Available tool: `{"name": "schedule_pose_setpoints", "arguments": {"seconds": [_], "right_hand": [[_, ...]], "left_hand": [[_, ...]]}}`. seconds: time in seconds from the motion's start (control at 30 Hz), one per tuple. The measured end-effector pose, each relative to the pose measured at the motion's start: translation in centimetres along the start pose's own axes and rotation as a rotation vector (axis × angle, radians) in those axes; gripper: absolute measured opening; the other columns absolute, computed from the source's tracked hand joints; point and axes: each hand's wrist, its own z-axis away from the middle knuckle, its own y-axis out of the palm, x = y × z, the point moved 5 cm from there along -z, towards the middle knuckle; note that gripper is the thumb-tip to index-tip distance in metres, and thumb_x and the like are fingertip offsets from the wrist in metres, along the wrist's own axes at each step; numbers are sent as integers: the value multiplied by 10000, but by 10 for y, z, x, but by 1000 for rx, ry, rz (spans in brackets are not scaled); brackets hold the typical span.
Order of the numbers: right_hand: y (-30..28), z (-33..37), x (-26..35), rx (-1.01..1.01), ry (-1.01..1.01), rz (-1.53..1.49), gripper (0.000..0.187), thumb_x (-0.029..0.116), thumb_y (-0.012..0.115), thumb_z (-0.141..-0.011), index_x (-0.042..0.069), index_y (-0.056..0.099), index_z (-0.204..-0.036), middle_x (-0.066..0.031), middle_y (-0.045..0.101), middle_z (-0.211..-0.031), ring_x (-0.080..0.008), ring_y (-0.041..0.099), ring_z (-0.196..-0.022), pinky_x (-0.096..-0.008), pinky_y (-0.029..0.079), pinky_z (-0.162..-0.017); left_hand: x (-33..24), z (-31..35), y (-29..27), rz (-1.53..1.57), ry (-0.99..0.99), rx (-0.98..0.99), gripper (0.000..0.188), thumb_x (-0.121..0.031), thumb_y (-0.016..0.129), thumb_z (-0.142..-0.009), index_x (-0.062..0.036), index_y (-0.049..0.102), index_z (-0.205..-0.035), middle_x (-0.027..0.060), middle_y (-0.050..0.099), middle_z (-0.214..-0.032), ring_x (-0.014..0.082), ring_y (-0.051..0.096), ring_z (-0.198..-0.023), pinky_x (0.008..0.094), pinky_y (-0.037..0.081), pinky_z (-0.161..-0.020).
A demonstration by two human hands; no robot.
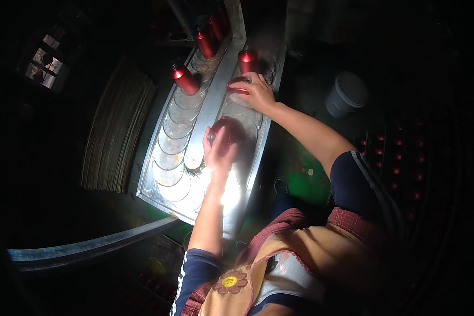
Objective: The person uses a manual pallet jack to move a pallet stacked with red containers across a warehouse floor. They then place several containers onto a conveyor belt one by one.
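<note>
Dark room, steel conveyor (216, 100): left hand (219, 152) and right hand (255, 92) each clamp a red bottle; rushed placement could tip one.

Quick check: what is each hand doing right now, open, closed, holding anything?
Left hand: closed around a red bottle over the metal tray.
Right hand: closed on another red bottle.

- You've got six red metal bottles (185, 79) in view, two in your hands.
- One white bucket (347, 94) sits right of the conveyor.
- Two conveyor lanes (180, 126) of round discs.
</note>
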Motion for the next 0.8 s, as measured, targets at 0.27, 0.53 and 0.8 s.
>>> {"name": "schedule_pose_setpoints", "arguments": {"seconds": [0.27,0.53,0.8], "right_hand": [[74,-77,-103,183,188,60,453,283,706,-857,418,630,-1283,-135,430,-1408,-396,447,-1232,-467,453,-1007],[60,-92,-130,259,180,-29,421,377,602,-947,437,559,-1361,-133,376,-1505,-398,423,-1338,-494,423,-1057],[62,-98,-158,189,112,6,423,323,659,-911,412,609,-1321,-189,300,-1556,-397,378,-1381,-458,368,-1125]], "left_hand": [[36,-92,144,-366,-147,37,723,-68,778,-722,-254,566,-1388,268,324,-1514,434,391,-1365,447,370,-1122],[54,-112,175,-313,-221,78,831,-68,795,-712,-265,476,-1453,305,228,-1549,476,314,-1394,480,334,-1127],[57,-130,199,-347,-304,22,841,-158,842,-710,-310,476,-1453,307,232,-1551,477,362,-1361,482,319,-1129]]}}
